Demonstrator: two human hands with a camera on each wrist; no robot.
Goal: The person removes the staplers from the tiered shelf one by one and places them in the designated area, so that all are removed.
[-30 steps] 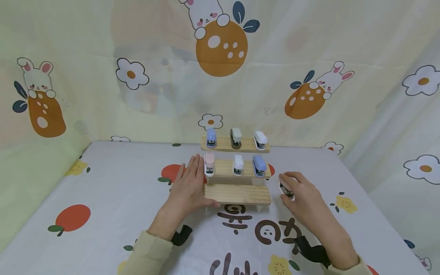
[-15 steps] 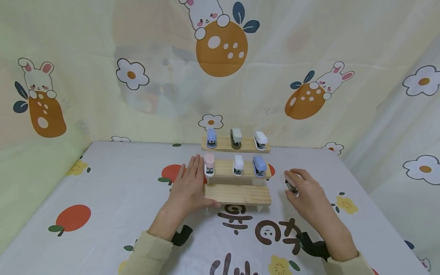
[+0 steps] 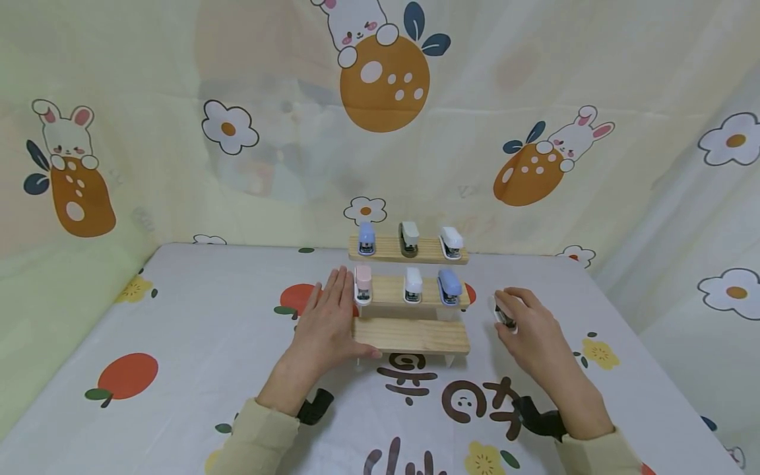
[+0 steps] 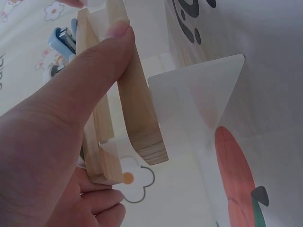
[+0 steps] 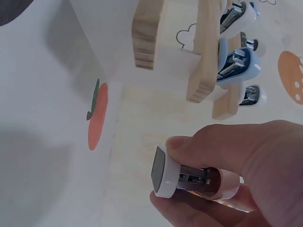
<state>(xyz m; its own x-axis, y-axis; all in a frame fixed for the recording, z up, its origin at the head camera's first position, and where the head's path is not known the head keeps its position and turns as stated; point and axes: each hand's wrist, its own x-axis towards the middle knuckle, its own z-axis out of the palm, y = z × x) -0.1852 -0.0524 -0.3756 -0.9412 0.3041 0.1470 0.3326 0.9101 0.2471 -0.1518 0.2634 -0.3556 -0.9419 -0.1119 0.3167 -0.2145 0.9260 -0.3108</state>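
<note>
My left hand (image 3: 323,323) lies along the left side of a three-step wooden rack (image 3: 410,336) with clear supports. Its fingers are straight, and its thumb (image 4: 111,47) presses on the lowest step. Off the rack's right side, my right hand (image 3: 531,330) pinches a small stapler (image 5: 165,175) between thumb and fingers. That stapler has a white base with a grey underside and a pinkish part behind; my fingers cover much of it. On the middle step stand a pink stapler (image 3: 363,285), a white stapler (image 3: 412,286) and a blue stapler (image 3: 450,286).
The back step carries another blue stapler (image 3: 367,240), a grey-green stapler (image 3: 409,240) and another white stapler (image 3: 451,243). A white printed cloth (image 3: 208,343) covers the table. Behind the rack hangs a patterned curtain (image 3: 285,165).
Holding the stapler, my right hand has drawn away from the rack, a little to the right and slightly back toward the curtain. The left hand and the rack have stayed put.
</note>
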